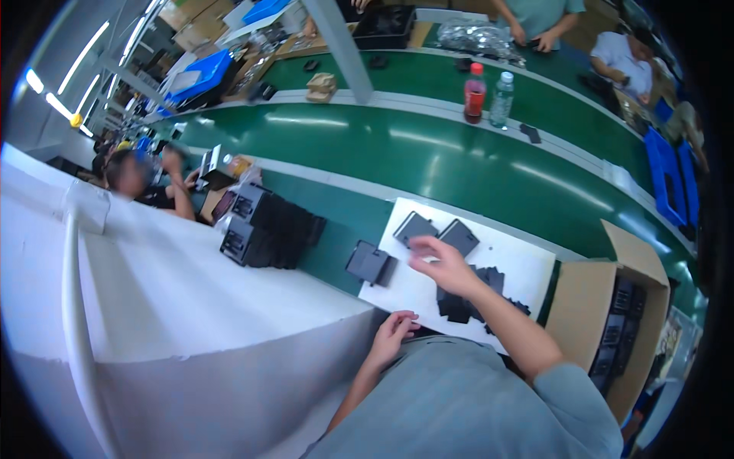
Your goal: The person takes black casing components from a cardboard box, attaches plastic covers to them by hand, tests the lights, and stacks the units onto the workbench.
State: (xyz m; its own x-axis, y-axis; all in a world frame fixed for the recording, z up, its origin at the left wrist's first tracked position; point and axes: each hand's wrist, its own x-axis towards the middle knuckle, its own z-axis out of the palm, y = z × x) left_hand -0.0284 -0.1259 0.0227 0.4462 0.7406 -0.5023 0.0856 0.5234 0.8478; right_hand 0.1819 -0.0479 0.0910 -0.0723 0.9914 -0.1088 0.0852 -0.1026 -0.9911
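Observation:
My right hand (pixel 445 265) is over a white board (pixel 527 252), fingers bent and apart, with nothing visible in it. It partly covers two flat dark-grey box-shaped units (pixel 415 228) at the board's far side. Under and beside my right forearm lies a pile of small black parts (pixel 489 281), partly hidden. Another dark unit (pixel 370 263) lies across the board's left edge. Close to my body, at the board's front left corner, my left hand (pixel 392 334) is held with loosely bent fingers; nothing shows in it.
Stacked black units (pixel 267 226) stand left on the green bench. At right is an open cardboard box (pixel 585 306) holding several dark units. A white partition (pixel 191 306) rises at left. Beyond the green conveyor (pixel 344 141) stand two bottles (pixel 474 96); other people work around it.

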